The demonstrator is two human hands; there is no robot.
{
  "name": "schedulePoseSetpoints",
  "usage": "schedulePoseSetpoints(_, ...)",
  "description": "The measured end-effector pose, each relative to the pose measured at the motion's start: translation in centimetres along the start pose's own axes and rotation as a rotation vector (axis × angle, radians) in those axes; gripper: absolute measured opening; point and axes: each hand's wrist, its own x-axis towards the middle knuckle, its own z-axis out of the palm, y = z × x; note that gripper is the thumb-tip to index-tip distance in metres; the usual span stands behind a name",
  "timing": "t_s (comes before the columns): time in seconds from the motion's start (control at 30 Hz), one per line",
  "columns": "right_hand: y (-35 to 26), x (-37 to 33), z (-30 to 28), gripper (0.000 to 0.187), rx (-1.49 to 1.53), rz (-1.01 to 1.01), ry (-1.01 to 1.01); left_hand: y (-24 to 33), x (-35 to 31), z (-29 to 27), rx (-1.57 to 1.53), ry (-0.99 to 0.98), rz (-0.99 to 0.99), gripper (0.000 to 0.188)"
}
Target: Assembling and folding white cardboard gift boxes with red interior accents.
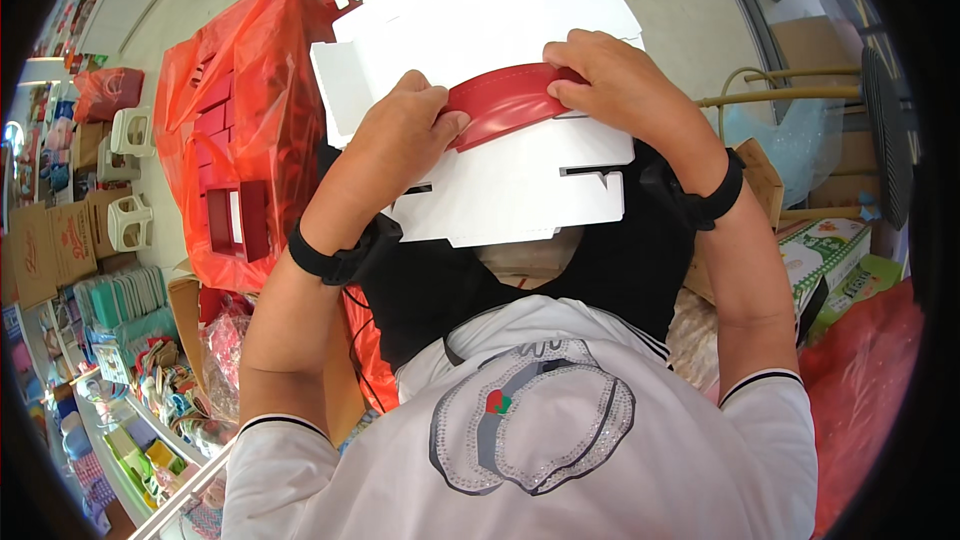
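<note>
A glossy red strip (508, 108), bowed upward in the middle and with a dashed line along its far edge, spans the gap between my hands. My left hand (405, 130) pinches its left end between thumb and fingers. At the other end, my right hand (612, 82) grips it with the thumb in front and the fingers behind. Beneath lie several flat white die-cut cardboard sheets (520, 202) with slots and tabs, stacked over my lap. Whether the strip touches the top sheet, I cannot tell.
To the left, an orange-red plastic bag (180, 90) holds red boxes; a dark red open box (256, 220) sits against it. White stools (130, 223) and shelves of goods stand farther left. On the right are a fan (885, 140), cartons (825, 255) and red plastic wrap (865, 380).
</note>
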Motion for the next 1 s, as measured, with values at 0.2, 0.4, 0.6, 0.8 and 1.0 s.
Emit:
schedulePoseSetpoints(0.2, -0.4, 0.2, -0.2, 0.017, -0.012, 0.053, -0.028, 0.7, 0.0, 0.8, 0.149, 0.047, -0.022, 0.03)
schedulePoseSetpoints(0.4, -0.1, 0.1, 0.1, 0.015, -0.024, -0.019, 0.063, 0.9, -0.4, 0.3, 0.198, 0.02, -0.017, 0.031)
schedulePoseSetpoints(0.6, 0.2, 0.2, -0.1, 0.02, -0.008, 0.001, -0.009, 1.0, -0.5, 0.4, 0.186, -0.005, -0.022, 0.032)
schedulePoseSetpoints(0.8, 0.2, 0.3, 0.0, 0.02, -0.001, 0.007, -0.01, 1.2, -0.5, 0.6, 0.271, 0.014, -0.014, 0.031)
schedulePoseSetpoints(1.0, 0.3, 0.2, 0.2, 0.02, -0.028, -0.011, 0.026, 2.0, -0.9, 0.4, 0.497, 0.207, 0.147, 0.028)
